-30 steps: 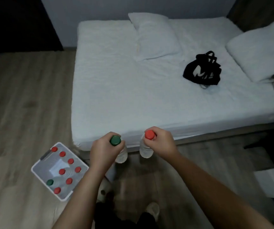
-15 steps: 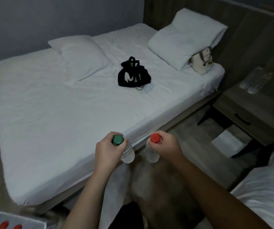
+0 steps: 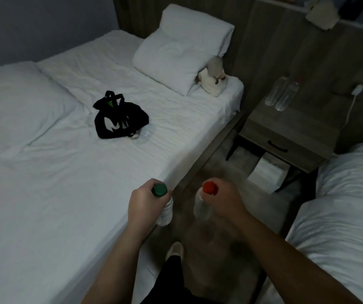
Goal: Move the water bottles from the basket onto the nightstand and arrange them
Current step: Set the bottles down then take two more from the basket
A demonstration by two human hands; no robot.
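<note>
My left hand [image 3: 145, 207] is curled round the neck of a green-capped bottle [image 3: 165, 212], and my right hand [image 3: 224, 202] is closed round the neck of a red-capped bottle [image 3: 201, 208] just under its cap. Both bottles hang upright below my fists over the floor, well short of the nightstand [image 3: 285, 132]; the basket is out of view. Holding them only by the neck is my nearest worry. The bodies are thin, clear, smooth plastic, faintly ribbed, so one could slide out or swing into the bed [image 3: 66, 172] close on my left, whose wrinkled white sheet drapes over a hard wooden edge. The aisle is tight, with a second bed [image 3: 340, 205] puffed in soft white bedding on my right. Further on, a white box [image 3: 268, 172] with square corners pokes out from under the nightstand, where I could catch a foot. The nightstand is boxy grey wood-grain with a dark drawer pull on thin black legs. Two clear bottles [image 3: 282, 94] sit touching at its back left; whether they stand or lie I cannot tell. Setting mine down carelessly could knock them over or send them rolling on that flat top. A white cable [image 3: 351, 106] trails down the wall just beyond the top's right end and could snag my wrist. Beyond, a plump pillow [image 3: 180, 51] leans on the headboard.
</note>
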